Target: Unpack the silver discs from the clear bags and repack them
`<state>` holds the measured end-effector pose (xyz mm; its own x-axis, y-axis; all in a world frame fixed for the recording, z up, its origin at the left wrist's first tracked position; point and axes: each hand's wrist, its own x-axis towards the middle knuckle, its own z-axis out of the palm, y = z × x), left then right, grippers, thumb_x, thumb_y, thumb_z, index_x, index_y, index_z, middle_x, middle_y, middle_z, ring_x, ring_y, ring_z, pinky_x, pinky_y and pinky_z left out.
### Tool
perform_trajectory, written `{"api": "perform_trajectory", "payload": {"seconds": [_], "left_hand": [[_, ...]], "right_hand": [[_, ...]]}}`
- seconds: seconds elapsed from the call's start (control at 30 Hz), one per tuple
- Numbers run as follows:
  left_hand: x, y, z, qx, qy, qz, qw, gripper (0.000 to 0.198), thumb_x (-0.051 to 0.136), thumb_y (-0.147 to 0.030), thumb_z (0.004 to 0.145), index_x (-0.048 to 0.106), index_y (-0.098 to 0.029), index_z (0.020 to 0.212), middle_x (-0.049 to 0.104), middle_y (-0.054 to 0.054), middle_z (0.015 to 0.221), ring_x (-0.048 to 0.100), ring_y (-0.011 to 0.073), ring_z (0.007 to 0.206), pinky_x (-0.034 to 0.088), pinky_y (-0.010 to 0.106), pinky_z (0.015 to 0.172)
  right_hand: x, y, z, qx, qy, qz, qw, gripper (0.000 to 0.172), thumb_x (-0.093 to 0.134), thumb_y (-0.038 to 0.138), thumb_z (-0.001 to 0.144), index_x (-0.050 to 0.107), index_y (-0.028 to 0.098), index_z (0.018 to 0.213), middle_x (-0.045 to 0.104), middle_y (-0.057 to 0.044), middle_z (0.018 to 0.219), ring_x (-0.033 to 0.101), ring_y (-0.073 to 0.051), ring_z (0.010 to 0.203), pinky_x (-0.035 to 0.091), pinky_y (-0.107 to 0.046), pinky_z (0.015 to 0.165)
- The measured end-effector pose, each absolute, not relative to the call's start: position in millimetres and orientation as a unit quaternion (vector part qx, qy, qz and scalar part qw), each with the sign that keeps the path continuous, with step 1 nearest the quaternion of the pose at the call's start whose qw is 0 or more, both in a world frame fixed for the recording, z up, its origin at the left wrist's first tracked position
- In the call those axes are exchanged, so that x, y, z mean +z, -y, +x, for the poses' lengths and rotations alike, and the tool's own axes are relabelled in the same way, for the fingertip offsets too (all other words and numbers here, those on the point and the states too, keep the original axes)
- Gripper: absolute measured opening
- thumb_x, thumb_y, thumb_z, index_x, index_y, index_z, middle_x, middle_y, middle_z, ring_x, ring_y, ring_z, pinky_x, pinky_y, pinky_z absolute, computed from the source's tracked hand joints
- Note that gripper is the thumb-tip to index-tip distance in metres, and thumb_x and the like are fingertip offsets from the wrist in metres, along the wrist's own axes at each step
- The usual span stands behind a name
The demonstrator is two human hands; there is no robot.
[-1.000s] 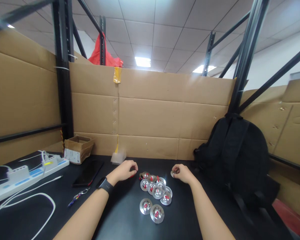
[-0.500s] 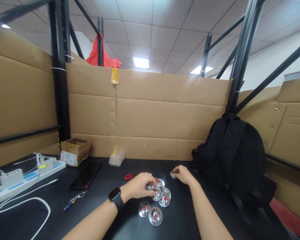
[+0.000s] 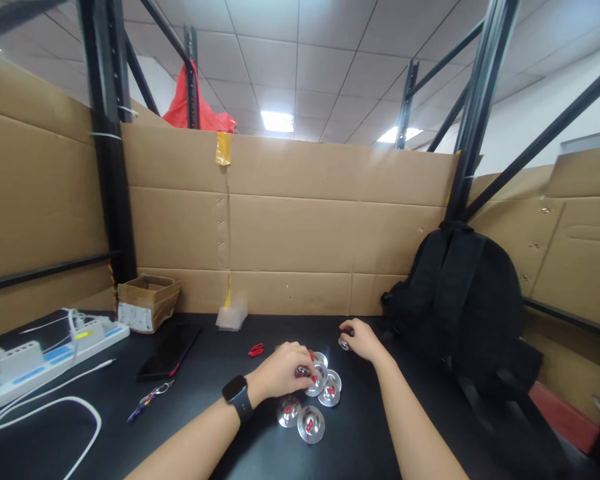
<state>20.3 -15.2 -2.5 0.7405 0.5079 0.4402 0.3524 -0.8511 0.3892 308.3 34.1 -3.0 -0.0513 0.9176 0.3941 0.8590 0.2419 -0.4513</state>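
Several small shiny metal discs (image 3: 311, 425), domed like finger cymbals with red pieces at their middles, lie in a loose, partly overlapping group on the black table. My left hand (image 3: 284, 371), with a black watch on the wrist, is over the group's upper left. Its fingers are closed on a tilted metal disc (image 3: 303, 371), partly hidden by them. Farther back and to the right, my right hand (image 3: 362, 341) pinches another metal disc (image 3: 344, 344), apart from the group. A small red item (image 3: 255, 350), looped like a cord, lies left of my left hand.
A black backpack (image 3: 463, 307) stands at the right. On the left are a white power strip (image 3: 55, 357) with cables, a dark phone (image 3: 170, 351), a keychain (image 3: 149, 401) and a small cardboard box (image 3: 150, 303). Cardboard walls (image 3: 290, 233) enclose the back and sides.
My left hand has tipped up a disc in its fingers. My right hand has shifted slightly, and the disc in its pinch is now more tilted. The view has moved a little.
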Motion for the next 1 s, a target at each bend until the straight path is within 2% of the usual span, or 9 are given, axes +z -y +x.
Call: {"api": "perform_trajectory", "payload": {"seconds": [0.13,0.23,0.33,0.4,0.47,0.57,0.73,0.87,1.0], "left_hand": [[-2,15,21,0.28,-0.234,0.918,0.153,0.01,0.072,-0.036,0.083,0.075,-0.026,0.087,0.072,0.003,0.096,0.061,0.0201,0.094,0.041,0.031,0.088],[5,17,19,0.314,-0.238,0.902,0.175,0.008,0.071,-0.031,0.084,0.073,-0.024,0.084,0.071,0.003,0.091,0.061,0.0187,0.089,0.043,0.029,0.085],[14,18,19,0.393,-0.264,0.857,0.203,0.008,0.068,-0.029,0.085,0.072,-0.022,0.085,0.069,0.004,0.095,0.062,0.0187,0.092,0.044,0.029,0.086],[18,16,18,0.447,-0.294,0.817,0.214,0.009,0.067,-0.03,0.086,0.072,-0.022,0.085,0.067,0.005,0.099,0.062,0.0191,0.094,0.045,0.029,0.085],[20,14,17,0.481,-0.318,0.789,0.21,0.01,0.067,-0.03,0.085,0.073,-0.022,0.084,0.066,0.006,0.098,0.062,0.0195,0.094,0.046,0.029,0.086],[21,11,14,0.493,-0.332,0.781,0.192,0.008,0.07,-0.03,0.082,0.075,-0.023,0.082,0.065,0.005,0.097,0.062,0.0208,0.096,0.045,0.031,0.09],[21,10,12,0.496,-0.325,0.78,0.2,0.007,0.072,-0.029,0.081,0.076,-0.023,0.08,0.065,0.005,0.096,0.062,0.0205,0.095,0.046,0.031,0.088],[23,6,11,0.554,-0.333,0.732,0.215,0.019,0.061,-0.036,0.09,0.068,-0.02,0.086,0.066,0.004,0.088,0.062,0.0184,0.087,0.046,0.029,0.082],[20,0,6,0.551,-0.322,0.707,0.306,0.02,0.058,-0.038,0.092,0.061,-0.018,0.091,0.069,0.003,0.08,0.065,0.0172,0.076,0.046,0.026,0.07]], "right_hand": [[3,-30,298,0.082,0.712,-0.596,0.362,0.024,0.067,0.02,0.074,0.076,0.018,0.095,0.072,-0.009,0.096,0.067,-0.022,0.086,0.052,-0.033,0.08],[15,-20,281,0.19,0.712,-0.528,0.423,0.023,0.07,0.03,0.076,0.076,0.018,0.095,0.073,-0.007,0.09,0.068,-0.02,0.076,0.055,-0.034,0.074],[28,-5,258,0.371,0.719,-0.408,0.423,0.038,0.074,0.042,0.076,0.072,0.018,0.106,0.075,-0.008,0.094,0.071,-0.021,0.077,0.057,-0.035,0.071],[33,5,242,0.431,0.725,-0.352,0.406,0.048,0.083,0.04,0.069,0.072,0.017,0.11,0.075,-0.008,0.099,0.071,-0.021,0.082,0.057,-0.036,0.078],[34,12,230,0.434,0.737,-0.339,0.391,0.048,0.086,0.038,0.067,0.073,0.017,0.107,0.076,-0.006,0.091,0.071,-0.02,0.079,0.057,-0.035,0.077],[31,16,218,0.401,0.761,-0.353,0.369,0.043,0.083,0.041,0.07,0.075,0.017,0.105,0.073,-0.003,0.076,0.068,-0.019,0.068,0.055,-0.031,0.067],[31,18,213,0.337,0.79,-0.361,0.363,0.039,0.083,0.039,0.07,0.076,0.018,0.102,0.073,-0.002,0.075,0.066,-0.018,0.066,0.052,-0.029,0.063],[35,16,210,0.296,0.766,-0.373,0.432,0.039,0.079,0.038,0.074,0.072,0.02,0.108,0.076,-0.006,0.089,0.07,-0.022,0.079,0.052,-0.03,0.065],[32,10,210,0.316,0.713,-0.365,0.509,0.046,0.073,0.042,0.082,0.061,0.021,0.121,0.072,-0.011,0.11,0.069,-0.025,0.098,0.055,-0.034,0.076]]}}
